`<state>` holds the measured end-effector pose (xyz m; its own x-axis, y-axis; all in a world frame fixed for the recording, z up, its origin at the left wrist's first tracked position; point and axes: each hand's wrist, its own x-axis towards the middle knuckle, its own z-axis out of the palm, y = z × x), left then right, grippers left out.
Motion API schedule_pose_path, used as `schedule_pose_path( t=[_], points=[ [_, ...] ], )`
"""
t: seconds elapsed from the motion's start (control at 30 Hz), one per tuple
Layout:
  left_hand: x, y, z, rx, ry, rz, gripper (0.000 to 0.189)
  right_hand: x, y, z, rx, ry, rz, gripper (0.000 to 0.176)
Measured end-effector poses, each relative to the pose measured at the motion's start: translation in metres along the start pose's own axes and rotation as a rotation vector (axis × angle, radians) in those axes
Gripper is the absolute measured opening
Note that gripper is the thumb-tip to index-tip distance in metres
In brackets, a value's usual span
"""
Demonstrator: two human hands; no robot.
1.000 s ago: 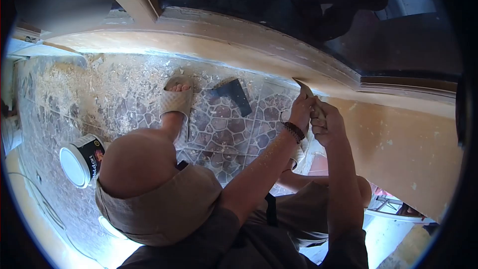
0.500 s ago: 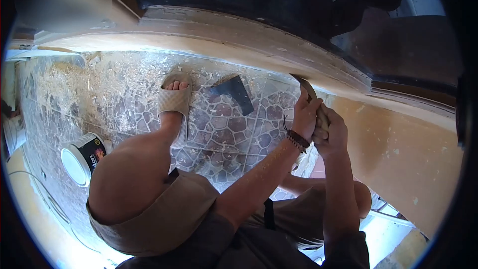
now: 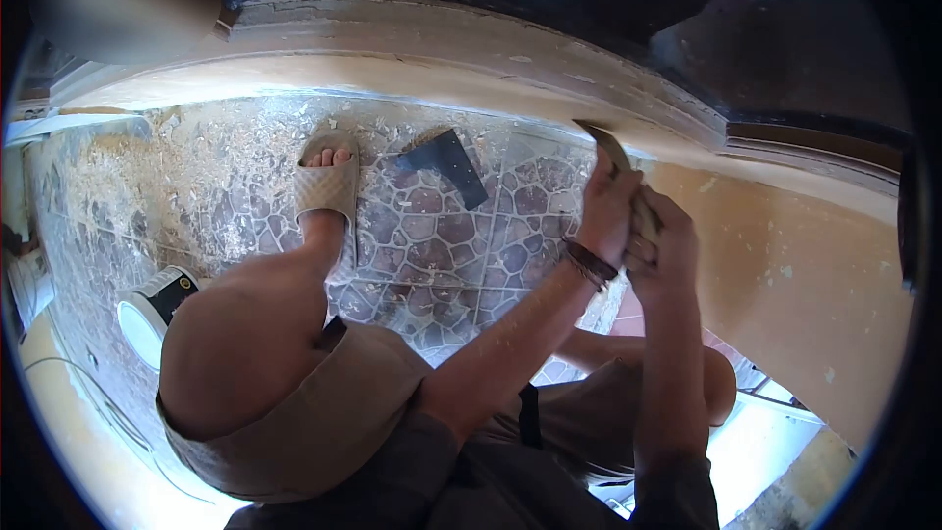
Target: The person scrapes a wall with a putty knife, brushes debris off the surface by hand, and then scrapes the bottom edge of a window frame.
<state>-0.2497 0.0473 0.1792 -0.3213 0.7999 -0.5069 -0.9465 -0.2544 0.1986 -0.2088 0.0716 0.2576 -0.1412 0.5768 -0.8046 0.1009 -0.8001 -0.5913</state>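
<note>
Both my hands are closed on one scraper, its thin, dusty, curved blade (image 3: 606,144) pointing up and left. The tip is right at the lower part of the tan wall (image 3: 510,88), under a worn wooden ledge (image 3: 471,37). My left hand (image 3: 606,206), with a dark braided bracelet at the wrist, grips nearest the blade. Just below and to its right, my right hand (image 3: 669,236) wraps the handle end. Fingers cover most of the handle.
On the stone-patterned floor (image 3: 432,226) lies a dark flat angled piece (image 3: 449,165), beside my sandalled foot (image 3: 331,172). Pale flakes and dust (image 3: 211,152) spread along the wall's base. A paint bucket (image 3: 147,319) stands left of my knee; a cable (image 3: 93,393) runs behind it.
The view has shifted a little, so foot, dark piece and bucket appear farther left. Both hands keep hold of the scraper and have tilted slightly; its tip stays at the wall.
</note>
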Motion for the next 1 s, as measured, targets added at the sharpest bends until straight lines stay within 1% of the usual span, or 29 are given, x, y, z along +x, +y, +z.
schedule_pose_path(
  t=[0.03, 0.07, 0.1, 0.17, 0.2, 0.3, 0.33, 0.43, 0.47, 0.5, 0.57, 0.67, 0.77, 0.87, 0.97, 1.0],
  points=[
    [-0.001, -0.004, 0.01, 0.032, 0.046, 0.036, 0.038, -0.007, -0.005, 0.0, -0.001, 0.018, -0.014, 0.024],
    [0.004, -0.009, 0.005, 0.016, 0.048, 0.038, 0.035, -0.005, -0.007, -0.002, 0.027, -0.038, 0.012, 0.024],
    [0.01, -0.014, 0.0, 0.0, 0.049, 0.041, 0.031, 0.007, -0.004, -0.005, 0.017, -0.043, 0.016, 0.024],
    [0.011, 0.0, -0.012, -0.044, 0.073, -0.137, 0.028, 0.038, 0.011, -0.014, 0.0, -0.044, 0.021, 0.025],
    [0.008, 0.002, -0.011, -0.028, 0.061, -0.119, 0.027, 0.038, 0.018, -0.006, -0.018, -0.036, -0.002, 0.025],
    [0.002, 0.011, -0.005, 0.023, 0.025, -0.052, 0.025, 0.011, 0.006, 0.008, -0.031, 0.094, -0.006, 0.025],
    [0.002, 0.004, 0.004, -0.002, 0.055, 0.099, 0.027, -0.002, -0.001, 0.007, -0.023, 0.009, -0.003, 0.023],
    [-0.003, 0.013, 0.006, 0.09, 0.071, -0.013, 0.027, 0.005, -0.001, 0.011, -0.031, 0.073, -0.029, 0.022],
    [0.014, -0.001, -0.014, 0.097, 0.033, 0.078, 0.022, 0.019, 0.003, 0.002, -0.058, 0.009, 0.012, 0.02],
    [0.02, 0.001, -0.028, 0.019, 0.048, -0.02, 0.019, 0.033, 0.013, 0.0, -0.067, 0.01, 0.02, 0.02],
    [0.026, 0.009, -0.058, -0.084, -0.053, -0.115, 0.017, 0.052, 0.032, 0.011, -0.092, -0.012, 0.031, 0.019],
    [0.02, 0.012, -0.043, -0.032, 0.055, 0.014, 0.015, 0.024, 0.021, 0.025, -0.036, -0.033, 0.05, 0.019],
    [0.015, 0.024, -0.029, 0.0, 0.023, 0.043, 0.017, 0.028, 0.019, 0.03, -0.014, -0.039, 0.035, 0.019],
    [0.026, 0.019, -0.062, -0.092, 0.016, -0.067, 0.022, 0.045, 0.039, 0.023, -0.005, -0.049, 0.039, 0.017],
    [0.023, 0.022, -0.053, 0.002, 0.039, 0.035, 0.027, 0.026, 0.033, 0.037, -0.004, -0.065, 0.023, 0.018],
    [0.011, 0.035, -0.038, 0.066, -0.001, 0.022, 0.029, 0.018, 0.028, 0.037, 0.021, -0.083, 0.03, 0.019]
  ],
)
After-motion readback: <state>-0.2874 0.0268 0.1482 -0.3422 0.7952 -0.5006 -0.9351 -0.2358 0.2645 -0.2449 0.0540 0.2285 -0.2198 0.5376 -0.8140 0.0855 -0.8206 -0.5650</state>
